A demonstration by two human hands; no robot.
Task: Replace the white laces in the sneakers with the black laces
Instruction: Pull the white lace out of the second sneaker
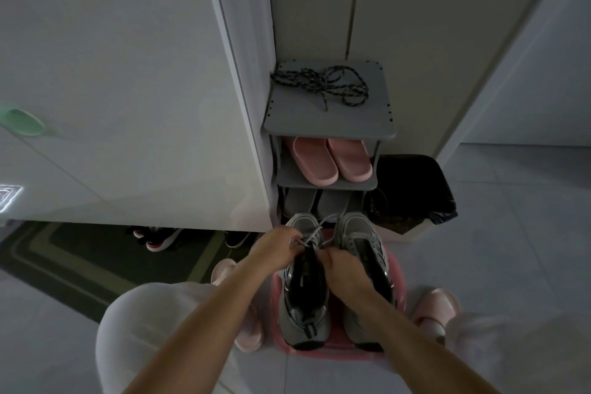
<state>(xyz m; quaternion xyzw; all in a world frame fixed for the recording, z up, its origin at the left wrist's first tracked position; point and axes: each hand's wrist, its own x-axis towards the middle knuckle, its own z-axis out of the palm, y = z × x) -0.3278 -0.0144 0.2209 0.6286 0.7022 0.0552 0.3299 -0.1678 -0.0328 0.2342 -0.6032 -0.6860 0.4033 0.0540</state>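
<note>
partly under hands (276, 249) (345, 269), white laces (315, 233)

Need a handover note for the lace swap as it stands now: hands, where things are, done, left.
Left hand: pinches the white laces of the left sneaker.
Right hand: fingers curled at the same laces, apparently gripping them.
Left sneaker and right sneaker sit side by side on a pink stool.
Black laces lie in a loose heap on top of the grey shoe rack, untouched.
Done: nothing swapped yet.
Left: pull the white laces out of both sneakers, thread in the black laces.
</note>
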